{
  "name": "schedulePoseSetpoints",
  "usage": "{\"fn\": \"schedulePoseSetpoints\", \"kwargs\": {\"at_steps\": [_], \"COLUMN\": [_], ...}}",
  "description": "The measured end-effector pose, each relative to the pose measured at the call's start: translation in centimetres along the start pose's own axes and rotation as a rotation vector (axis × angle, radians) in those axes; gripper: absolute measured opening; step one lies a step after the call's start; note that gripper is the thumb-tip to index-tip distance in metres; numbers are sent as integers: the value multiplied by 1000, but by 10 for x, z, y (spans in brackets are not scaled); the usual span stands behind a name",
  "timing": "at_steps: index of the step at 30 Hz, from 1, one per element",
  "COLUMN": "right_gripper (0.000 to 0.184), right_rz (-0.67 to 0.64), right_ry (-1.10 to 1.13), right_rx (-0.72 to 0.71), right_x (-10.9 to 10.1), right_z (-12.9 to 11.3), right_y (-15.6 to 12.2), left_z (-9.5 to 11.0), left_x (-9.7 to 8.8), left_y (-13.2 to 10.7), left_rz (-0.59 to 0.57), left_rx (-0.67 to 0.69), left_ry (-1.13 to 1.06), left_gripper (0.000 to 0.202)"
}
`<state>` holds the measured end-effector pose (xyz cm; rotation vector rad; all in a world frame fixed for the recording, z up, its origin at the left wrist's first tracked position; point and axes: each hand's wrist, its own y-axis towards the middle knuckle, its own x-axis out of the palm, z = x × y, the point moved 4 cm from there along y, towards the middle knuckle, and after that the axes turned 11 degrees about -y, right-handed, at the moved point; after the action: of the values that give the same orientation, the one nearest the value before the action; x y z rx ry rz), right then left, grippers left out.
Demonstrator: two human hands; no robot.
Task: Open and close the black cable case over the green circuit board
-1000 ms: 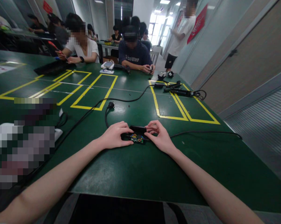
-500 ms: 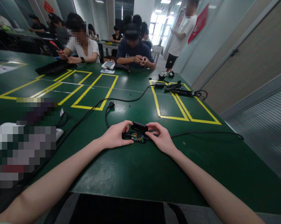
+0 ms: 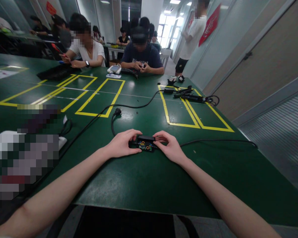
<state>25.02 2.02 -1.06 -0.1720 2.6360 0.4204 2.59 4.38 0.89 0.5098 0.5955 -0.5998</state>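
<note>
A small black power adapter [image 3: 145, 142] lies open on the green table [image 3: 144, 178], its circuit board with orange parts showing. A black cover piece sits along its far edge. My left hand [image 3: 122, 144] grips the adapter's left end with curled fingers. My right hand [image 3: 170, 145] pinches its right end, fingers closed on the casing. A black cable [image 3: 218, 140] runs from the adapter to the right, and another black cable with a plug [image 3: 117, 112] leads away behind my left hand.
Yellow tape rectangles [image 3: 100, 96] mark the table. Black tools and cables [image 3: 190, 96] lie at the far right. A white device [image 3: 114, 69] sits near two seated people across the table. A person stands by the wall at the back.
The black cover piece, tilted up at the adapter's far side half a second ago, now lies lower against the casing. Both hands stayed at the adapter's ends.
</note>
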Motion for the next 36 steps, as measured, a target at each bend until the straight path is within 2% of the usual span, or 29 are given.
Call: {"fn": "schedulePoseSetpoints", "kwargs": {"at_steps": [15, 24, 31, 36], "right_gripper": [16, 2, 18, 21], "right_rz": [-37, -59, -71, -106], "right_ry": [70, -68, -176, -234], "right_rx": [33, -170, -340, -352], "right_x": [-3, -7, -9, -8], "right_z": [-2, -17, -25, -27], "right_y": [-1, -3, -6, -7], "left_z": [3, 5, 6, 6], "left_x": [-1, -2, -1, -1], "left_y": [-2, -2, -3, -2], "left_rz": [-8, -7, -11, -8], "left_rx": [30, 44, 73, 69], "left_ry": [10, -21, -9, 0], "left_gripper": [50, 43, 38, 35]}}
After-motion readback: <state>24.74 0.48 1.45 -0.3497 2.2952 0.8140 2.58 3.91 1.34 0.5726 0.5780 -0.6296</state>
